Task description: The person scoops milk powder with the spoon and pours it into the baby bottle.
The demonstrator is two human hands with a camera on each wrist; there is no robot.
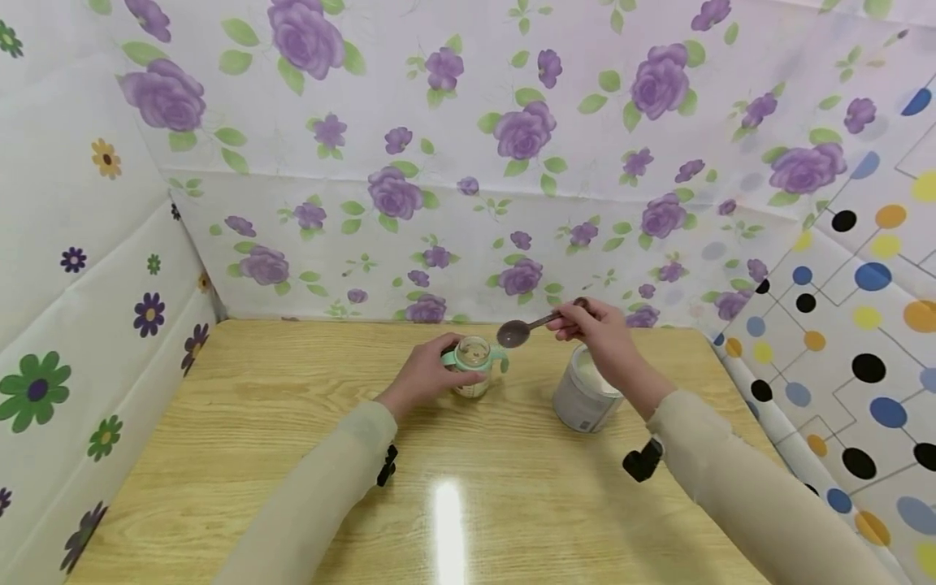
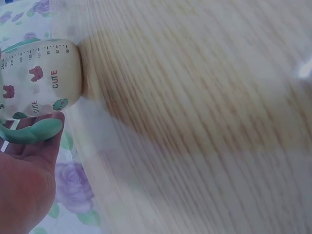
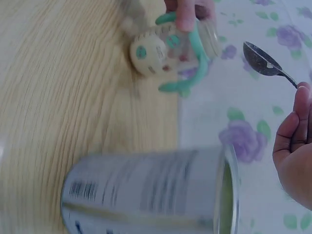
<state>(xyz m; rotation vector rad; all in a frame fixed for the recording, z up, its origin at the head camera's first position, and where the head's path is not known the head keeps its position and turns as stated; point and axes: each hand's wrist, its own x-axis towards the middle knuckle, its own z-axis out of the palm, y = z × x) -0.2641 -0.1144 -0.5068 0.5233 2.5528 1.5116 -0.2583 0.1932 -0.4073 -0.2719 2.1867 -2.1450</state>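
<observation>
On the table, an upright baby bottle (image 1: 474, 367) with mint-green handles has its mouth uncovered, and pale stuff shows inside. My left hand (image 1: 426, 374) grips it from the left; in the left wrist view its printed measuring scale (image 2: 36, 53) and "CUTE" lettering show. My right hand (image 1: 601, 337) pinches the handle of a dark spoon (image 1: 514, 334) in the air, its bowl up and right of the bottle's mouth. Little more than a pale speck shows in the bowl (image 3: 262, 59). Below my right hand stands an open grey can (image 1: 585, 402) with cream-coloured contents, partly hidden by the hand.
The wooden table (image 1: 292, 382) ends at a flowered curtain (image 1: 468, 203) behind. Sheets with flowers (image 1: 66, 268) on the left and coloured dots (image 1: 870, 341) on the right close in the sides. Each wrist carries a small black camera (image 1: 643, 461).
</observation>
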